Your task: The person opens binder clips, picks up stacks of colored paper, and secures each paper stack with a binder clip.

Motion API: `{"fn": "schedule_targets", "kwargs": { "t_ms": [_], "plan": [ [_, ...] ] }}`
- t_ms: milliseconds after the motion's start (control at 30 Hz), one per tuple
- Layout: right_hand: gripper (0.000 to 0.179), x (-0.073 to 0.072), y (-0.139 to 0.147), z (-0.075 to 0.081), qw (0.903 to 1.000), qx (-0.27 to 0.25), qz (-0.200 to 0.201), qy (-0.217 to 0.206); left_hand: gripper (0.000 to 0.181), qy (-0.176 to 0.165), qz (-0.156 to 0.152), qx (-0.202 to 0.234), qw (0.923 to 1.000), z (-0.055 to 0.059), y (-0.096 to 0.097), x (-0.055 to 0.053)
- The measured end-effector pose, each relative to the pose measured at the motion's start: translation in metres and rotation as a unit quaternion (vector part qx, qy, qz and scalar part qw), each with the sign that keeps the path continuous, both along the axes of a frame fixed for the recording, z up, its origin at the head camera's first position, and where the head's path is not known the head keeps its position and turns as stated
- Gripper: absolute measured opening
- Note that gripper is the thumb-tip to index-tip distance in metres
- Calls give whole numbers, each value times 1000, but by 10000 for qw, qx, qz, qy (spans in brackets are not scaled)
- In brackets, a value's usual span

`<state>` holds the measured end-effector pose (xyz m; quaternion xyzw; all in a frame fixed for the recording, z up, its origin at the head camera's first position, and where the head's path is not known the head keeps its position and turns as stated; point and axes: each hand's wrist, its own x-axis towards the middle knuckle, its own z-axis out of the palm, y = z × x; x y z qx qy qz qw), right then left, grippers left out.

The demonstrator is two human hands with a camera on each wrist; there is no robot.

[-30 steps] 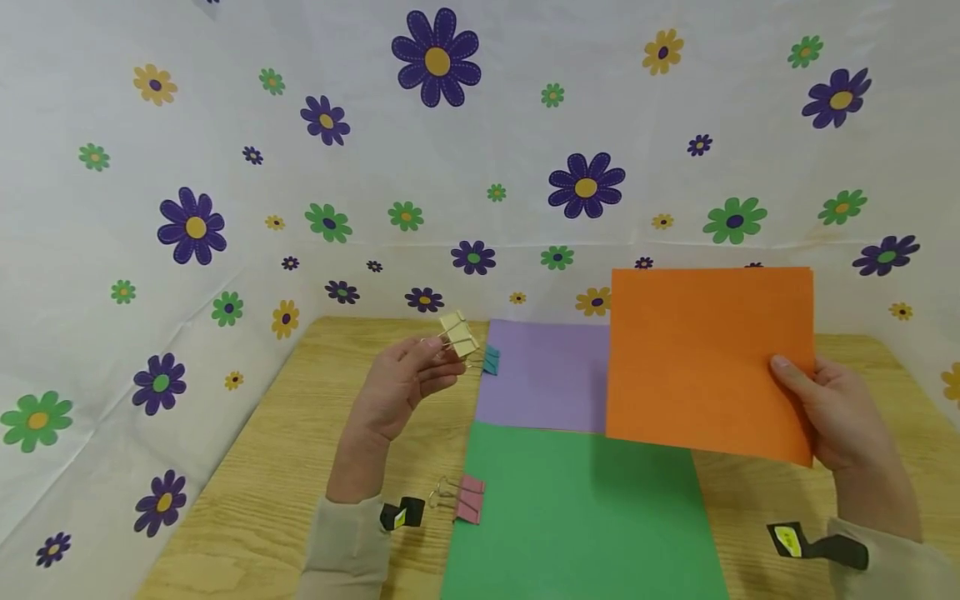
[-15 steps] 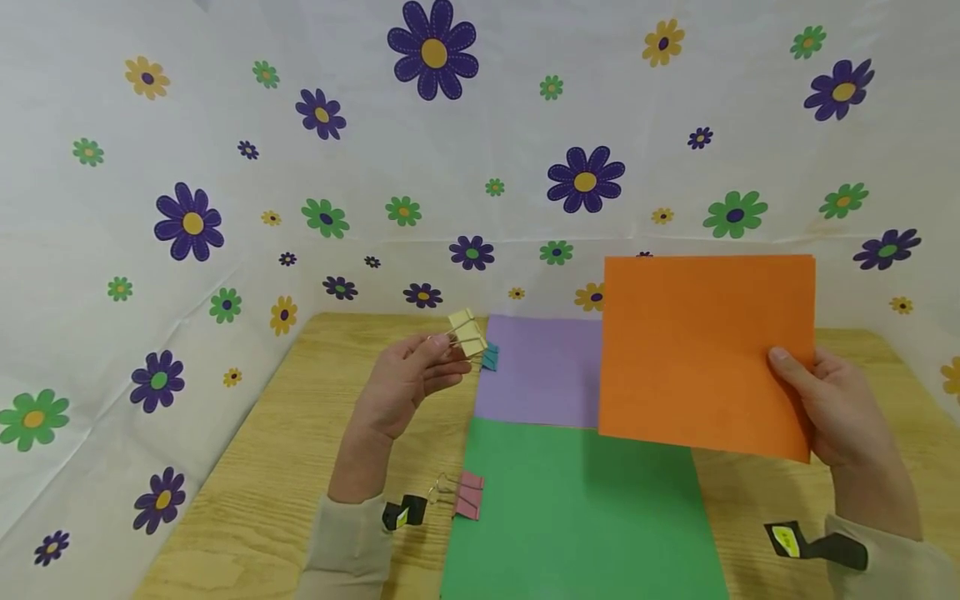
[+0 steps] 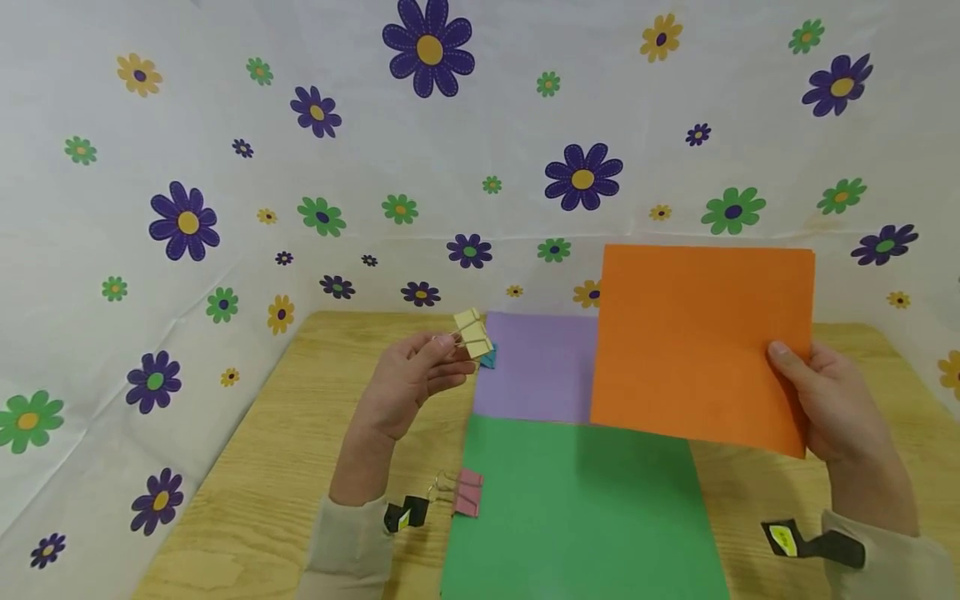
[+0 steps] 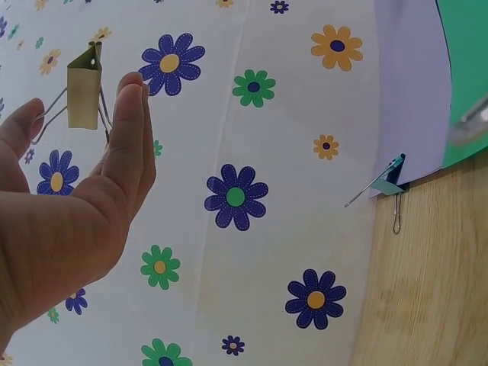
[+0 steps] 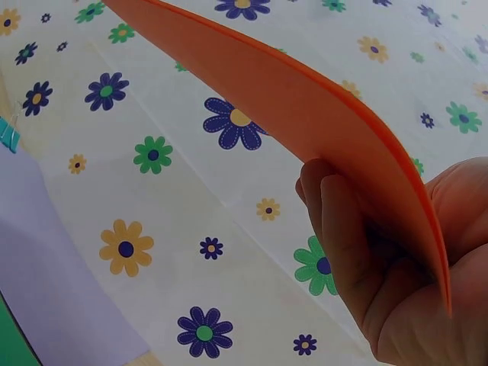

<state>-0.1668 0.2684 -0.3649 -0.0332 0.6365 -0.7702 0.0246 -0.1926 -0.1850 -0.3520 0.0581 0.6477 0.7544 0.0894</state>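
Observation:
My left hand [image 3: 401,379] pinches a yellow binder clip [image 3: 473,333] by its wire handles, thumb on one side and fingers on the other. In the left wrist view the yellow clip [image 4: 84,95] stands up between thumb and fingertips, gripping no paper. My right hand [image 3: 836,404] holds a thin stack of orange paper [image 3: 701,346] at its right edge, thumb in front and fingers behind. The right wrist view shows the orange stack [image 5: 305,107] bending slightly in the grip. Both things are held up above the table.
Purple paper [image 3: 532,367] lies at the back of the wooden table [image 3: 300,433], with a teal binder clip [image 3: 488,358] at its left edge. Green paper [image 3: 570,508] lies nearer, a pink binder clip [image 3: 468,492] on its left edge. A flowered cloth [image 3: 360,150] hangs behind.
The left hand has brought the yellow clip slightly to the right, now partly covering the teal clip. The orange paper has risen a little and shifted slightly left. The view has tilted slightly.

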Motion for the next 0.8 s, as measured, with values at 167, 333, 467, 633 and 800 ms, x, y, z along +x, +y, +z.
{"fn": "schedule_targets", "kwargs": {
  "t_ms": [167, 333, 467, 633, 800],
  "plan": [
    [14, 1, -4, 0, 9999, -50, 56, 146, 42, -25, 18, -57, 10000, 0, 3, 1],
    [15, 0, -6, 1, 9996, -3, 74, 268, 43, 24, -49, -72, 10000, 2, 5, 2],
    [15, 1, -8, 1, 9994, 30, 90, 324, 43, 44, -96, -69, 9999, 3, 7, 3],
    [17, 3, -11, 2, 9993, -35, 105, 351, 40, 77, -137, -105, 9998, 4, 9, 5],
    [17, 4, -14, 4, 9993, 16, 96, 355, 38, 102, -162, -174, 9997, 6, 11, 7]
  ]
}}
